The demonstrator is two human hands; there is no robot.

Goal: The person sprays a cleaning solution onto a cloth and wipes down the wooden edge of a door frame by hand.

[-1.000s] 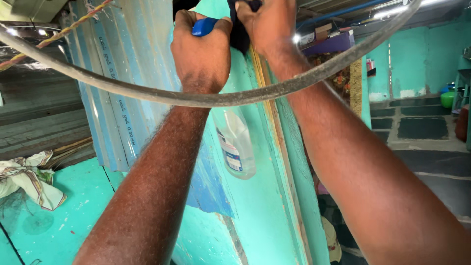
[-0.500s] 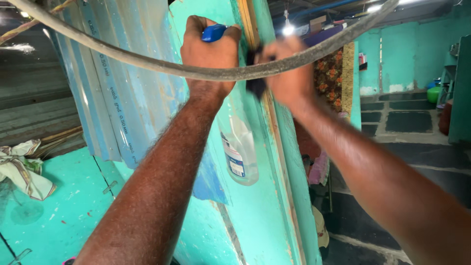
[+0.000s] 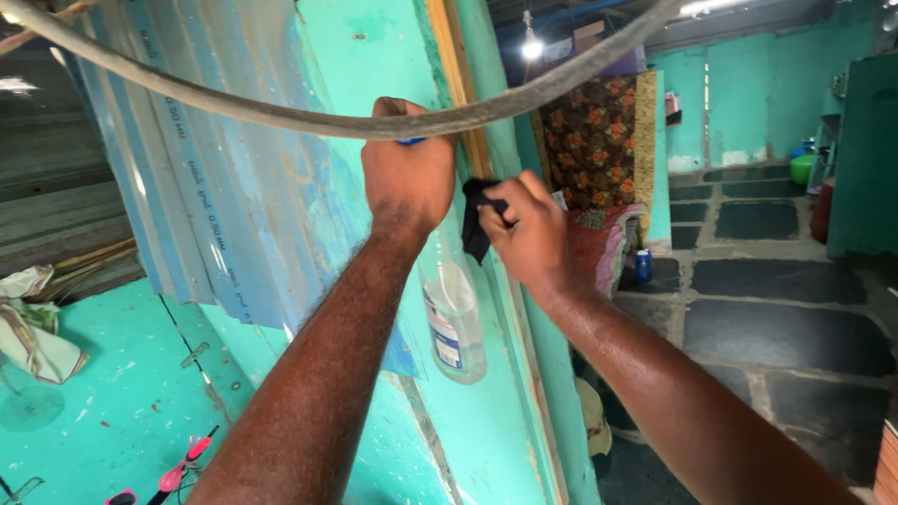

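A turquoise wall (image 3: 374,56) meets a wooden door frame (image 3: 458,84). The left hand (image 3: 409,173) clenches a spray bottle (image 3: 452,313) that hangs below the fist; the right hand (image 3: 528,224) presses a dark cloth (image 3: 474,224) to the frame. The sagging hose (image 3: 281,114) across the wrists could snag an arm.

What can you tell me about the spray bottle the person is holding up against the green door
The spray bottle is clear plastic, hanging upright from the left hand, whose closed grip hides most of its blue trigger head. A label with blue and white areas wraps its lower body; any liquid level is hard to tell. It hangs close in front of the turquoise door, just left of the wooden edge strip. A grey cable crosses above the hand.
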